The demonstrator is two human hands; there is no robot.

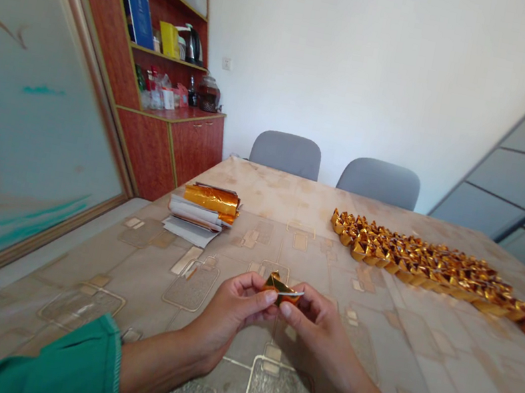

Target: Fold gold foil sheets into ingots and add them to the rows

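Note:
Between my two hands, above the table, is a small folded gold foil paper ingot (274, 282) with a pale edge of its paper showing. My left hand (235, 310) pinches its left side, thumb on the near face. My right hand (317, 318) grips the right side the same way, and the fingers behind the paper are partly hidden. Beyond my left hand lies a stack of gold foil paper sheets (211, 201), curled, with white undersides showing. Off to the right, many finished-looking gold paper ingots (414, 257) sit packed together in rows.
A patterned plastic cover lies over the table (288, 194). Two grey chairs (285, 153) stand at its far side by the white wall. A red wooden cabinet (194, 147) with bottles and a kettle is at back left, next to a frosted sliding door (33, 81).

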